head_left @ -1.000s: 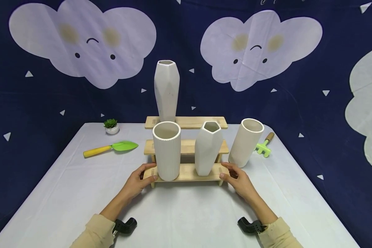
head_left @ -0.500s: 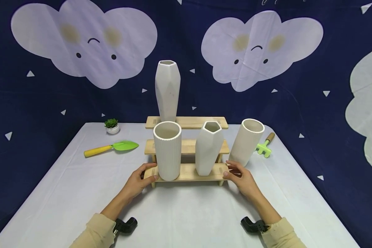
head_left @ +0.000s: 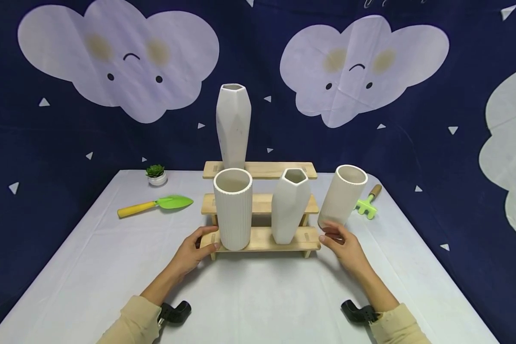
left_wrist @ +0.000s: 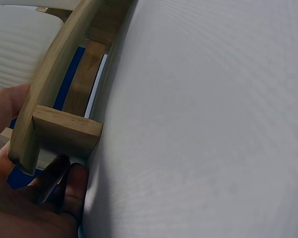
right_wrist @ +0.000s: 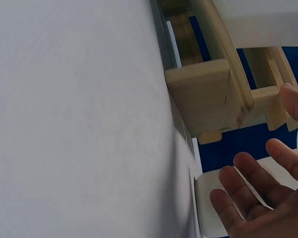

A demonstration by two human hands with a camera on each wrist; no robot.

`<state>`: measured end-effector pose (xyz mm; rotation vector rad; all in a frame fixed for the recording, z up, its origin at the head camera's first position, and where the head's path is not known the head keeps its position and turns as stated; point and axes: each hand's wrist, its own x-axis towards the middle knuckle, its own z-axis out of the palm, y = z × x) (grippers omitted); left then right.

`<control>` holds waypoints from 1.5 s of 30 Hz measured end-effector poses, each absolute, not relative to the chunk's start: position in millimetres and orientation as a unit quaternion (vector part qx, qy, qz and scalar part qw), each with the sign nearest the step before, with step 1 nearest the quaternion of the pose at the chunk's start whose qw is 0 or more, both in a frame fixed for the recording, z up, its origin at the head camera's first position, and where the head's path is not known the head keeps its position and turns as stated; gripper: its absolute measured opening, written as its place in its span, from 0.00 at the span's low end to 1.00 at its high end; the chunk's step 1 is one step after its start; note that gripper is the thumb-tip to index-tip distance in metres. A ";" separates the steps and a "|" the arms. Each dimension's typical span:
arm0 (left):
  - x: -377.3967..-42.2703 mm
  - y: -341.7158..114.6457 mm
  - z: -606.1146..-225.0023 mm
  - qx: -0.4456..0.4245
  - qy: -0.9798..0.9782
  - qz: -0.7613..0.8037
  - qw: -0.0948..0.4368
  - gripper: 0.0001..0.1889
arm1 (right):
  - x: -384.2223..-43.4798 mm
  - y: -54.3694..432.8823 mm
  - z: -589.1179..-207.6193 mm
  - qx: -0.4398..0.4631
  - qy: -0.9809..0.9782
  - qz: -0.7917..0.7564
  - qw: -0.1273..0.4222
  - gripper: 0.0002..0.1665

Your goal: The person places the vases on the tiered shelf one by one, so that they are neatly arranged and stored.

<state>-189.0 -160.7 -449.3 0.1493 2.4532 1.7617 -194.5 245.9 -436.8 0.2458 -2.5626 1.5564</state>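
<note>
A three-step wooden plant stand (head_left: 260, 239) stands on the table. My left hand (head_left: 192, 251) pinches the left end of its lowest step, thumb (left_wrist: 10, 101) against the board, the other fingers round the end. On that step stand a ribbed white cylindrical vase (head_left: 234, 210) and a faceted white vase (head_left: 287, 210); a tall faceted vase (head_left: 233, 124) is on the top step. My right hand (head_left: 348, 248) is off the stand's right end, fingers spread and relaxed, holding nothing. Behind its fingertips a second ribbed vase (head_left: 343, 193) stands on the table.
At the left lie a green trowel (head_left: 174, 202) with a yellow handle and a small potted succulent (head_left: 156, 177). A green hand rake (head_left: 367, 206) lies behind the right vase. A dark blue cloud-print cloth (head_left: 258, 57) hangs behind the white table (head_left: 258, 301).
My right hand has let go of the stand's right end and moved a little to the right. The left hand keeps its grip; the stand and vases have stayed put.
</note>
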 end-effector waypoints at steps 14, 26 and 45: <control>-190.2 -160.9 -448.5 0.054 0.809 0.582 0.057 0.27 | -193.8 263.1 -434.8 0.079 -0.839 0.530 0.098 0.28; -190.2 -161.1 -448.5 0.054 0.810 0.582 0.058 0.27 | -195.2 279.5 -434.8 0.072 -0.846 0.514 0.122 0.26; -189.3 -160.4 -448.1 0.049 0.809 0.582 0.061 0.27 | -200.2 288.0 -429.0 -0.006 -0.857 0.500 0.120 0.34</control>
